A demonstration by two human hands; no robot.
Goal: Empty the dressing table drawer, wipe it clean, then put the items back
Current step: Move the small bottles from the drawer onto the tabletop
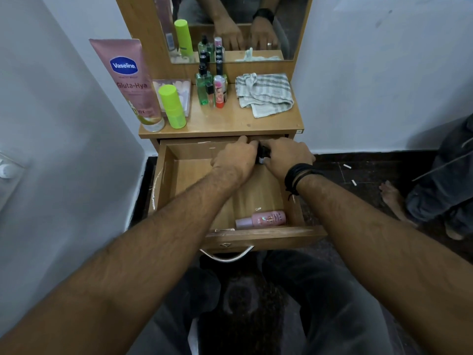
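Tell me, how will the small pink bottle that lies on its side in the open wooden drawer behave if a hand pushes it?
The small pink bottle looks round and lies on its side, so it would probably roll. It rests beside the wooden drawer's front wall, which may stop it. It seems plastic and small, likely light.

Two hands (pixel 261 156), one drawer (pixel 163 180), one cloth (pixel 265 93) (striped), two green bottles (pixel 172 107).

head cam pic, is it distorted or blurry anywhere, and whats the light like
Head view: wide-angle bending bows the wall edges and stretches the forearms near the corners; light is dim and even, with soft shadow inside the drawer; the small dark item between the left hand and right hand is too dark and hidden to identify; the Vaseline tube label reads sharp.
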